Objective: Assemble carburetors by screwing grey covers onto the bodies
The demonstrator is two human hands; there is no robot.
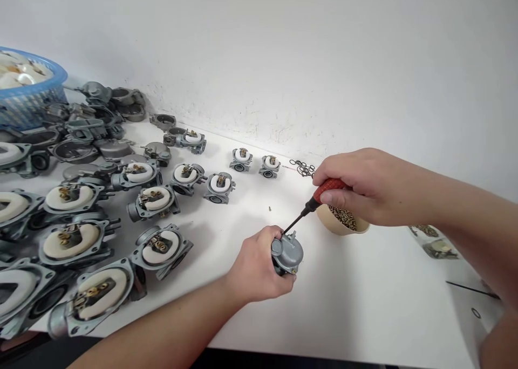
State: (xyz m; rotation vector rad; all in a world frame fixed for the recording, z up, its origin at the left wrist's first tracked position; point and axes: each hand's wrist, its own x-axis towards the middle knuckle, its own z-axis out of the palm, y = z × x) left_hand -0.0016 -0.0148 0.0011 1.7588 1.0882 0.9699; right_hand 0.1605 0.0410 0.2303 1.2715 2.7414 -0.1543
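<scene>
Seen from the head camera, a person bends both hands to a grey metal carburetor above a white tabletop. The left forearm rises from the lower edge, and the left hand curls around the part's left side, back of the hand showing, its grip clasped on the casting. The right forearm reaches in from the right edge; the right hand slopes down to the left, its grip wrapped around the red-and-black handle of a screwdriver, thumb laid along the near side.

The carburetor protrudes from the left grip toward the right, rounded cover facing up, below and to the left of the right grip. The screwdriver's dark shaft slants down to the cover's upper edge, its tip close beside the left hand's fingers. Whether the part rests on the surface cannot be told.

Beneath the right hand stands a tan tub of small brass-coloured pieces, with black rings beyond it. A tiny brass-coloured piece lies above the carburetor in the view. To the left spread open carburetor bodies with white inserts, near a blue basket.
</scene>
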